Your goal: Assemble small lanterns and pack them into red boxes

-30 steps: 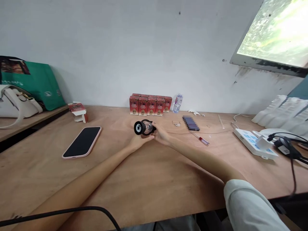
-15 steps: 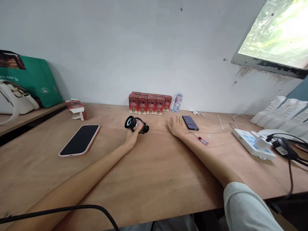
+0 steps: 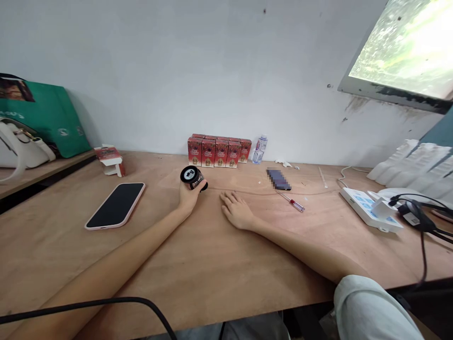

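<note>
My left hand [image 3: 187, 200] is wrapped around a small black lantern [image 3: 190, 175] with a clear middle. Its round black end, marked with a white patch, faces up toward me, and the fingers hide part of its body. Flat on the wooden table [image 3: 198, 264] lies my right hand [image 3: 237, 210], palm down with fingers stretched out, holding nothing. A gap of bare wood separates it from the lantern. Behind both hands, several red printed boxes [image 3: 214, 152] stand in rows against the wall.
A pink-edged phone [image 3: 116, 206] lies left, below an opened red-and-white box [image 3: 110, 160]. Right of centre are a clear bottle [image 3: 260, 149], a dark phone [image 3: 278, 179] and a screwdriver [image 3: 290, 201]. A white power strip [image 3: 368, 210] with cables sits far right. A black cable [image 3: 134, 300] crosses the near left.
My right hand has slid left and nearer to me, away from the dark phone. The lantern in my left hand has tipped more upright and shifted slightly left.
</note>
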Available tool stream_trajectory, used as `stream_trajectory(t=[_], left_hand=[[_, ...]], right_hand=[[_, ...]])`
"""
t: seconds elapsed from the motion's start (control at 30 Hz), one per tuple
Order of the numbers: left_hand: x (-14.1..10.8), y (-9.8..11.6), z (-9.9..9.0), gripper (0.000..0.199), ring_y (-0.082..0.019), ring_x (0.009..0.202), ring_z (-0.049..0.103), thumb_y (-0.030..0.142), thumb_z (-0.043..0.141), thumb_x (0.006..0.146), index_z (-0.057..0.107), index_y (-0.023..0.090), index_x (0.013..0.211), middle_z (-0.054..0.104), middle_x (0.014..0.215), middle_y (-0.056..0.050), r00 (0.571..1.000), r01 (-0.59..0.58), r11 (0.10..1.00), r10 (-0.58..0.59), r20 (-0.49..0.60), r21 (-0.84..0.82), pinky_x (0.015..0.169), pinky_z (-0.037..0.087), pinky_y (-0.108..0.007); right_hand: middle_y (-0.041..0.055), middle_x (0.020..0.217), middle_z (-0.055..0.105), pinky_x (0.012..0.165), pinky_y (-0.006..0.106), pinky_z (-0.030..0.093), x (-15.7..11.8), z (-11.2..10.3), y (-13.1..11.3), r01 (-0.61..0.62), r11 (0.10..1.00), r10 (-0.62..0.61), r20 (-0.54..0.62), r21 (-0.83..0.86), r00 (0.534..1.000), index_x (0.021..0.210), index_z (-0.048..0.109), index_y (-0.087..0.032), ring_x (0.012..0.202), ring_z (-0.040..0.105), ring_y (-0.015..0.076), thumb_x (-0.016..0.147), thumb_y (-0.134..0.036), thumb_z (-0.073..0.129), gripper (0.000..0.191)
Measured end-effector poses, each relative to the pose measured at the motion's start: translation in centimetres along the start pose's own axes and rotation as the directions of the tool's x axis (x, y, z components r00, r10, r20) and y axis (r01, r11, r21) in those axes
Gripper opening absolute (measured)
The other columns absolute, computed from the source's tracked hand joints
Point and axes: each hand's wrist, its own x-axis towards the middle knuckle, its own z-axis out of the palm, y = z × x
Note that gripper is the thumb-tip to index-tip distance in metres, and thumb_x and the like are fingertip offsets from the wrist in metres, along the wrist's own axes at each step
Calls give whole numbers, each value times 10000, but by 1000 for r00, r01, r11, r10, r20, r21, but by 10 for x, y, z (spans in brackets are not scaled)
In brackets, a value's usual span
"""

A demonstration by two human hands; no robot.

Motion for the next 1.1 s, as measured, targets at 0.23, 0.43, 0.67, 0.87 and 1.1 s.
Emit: stream_trajectory(t=[0.23,0.43,0.67,0.87,1.1], left_hand=[[7,-3,-5,526,-240,1098,580,328,780,543,570,162,996,642,1078,-98,1000,-25,999,25,13,21,986,445,-401],[7,-8,-7,553,-232,1106,576,347,764,596,565,167,1080,633,1103,-102,998,-65,996,63,32,60,981,444,-386],[10,-8,-8,482,-234,1053,593,340,757,593,586,164,1009,643,1005,-78,994,-85,993,79,74,84,903,493,-361],[13,-8,-13,566,-245,1102,574,301,750,602,581,184,1130,620,1141,-93,966,-183,968,145,212,173,917,485,-366],[11,-5,-14,534,-248,1121,565,260,712,621,586,169,1131,619,1163,-99,932,-265,945,200,303,190,963,454,-385]], right_hand=[[100,1488,324,1082,461,300,-5,-9,-10,55,995,-35,-219,86,975,1393,385,-235,1395,234,265,945,-392,287,485],[226,1433,371,1114,417,243,26,-26,87,-329,944,325,-215,15,921,1374,334,19,1371,294,269,879,-136,280,522],[240,1291,531,1094,355,290,22,-24,108,-294,956,294,-58,13,954,1223,517,15,1269,457,243,929,-207,266,446],[149,1424,431,1109,394,283,-14,-12,46,-8,994,10,-19,109,1000,1351,444,-90,1344,364,221,933,-284,297,484],[83,1050,677,911,381,407,-2,-25,13,176,976,-156,-149,132,977,1042,688,-197,1020,540,223,918,-252,440,283]])
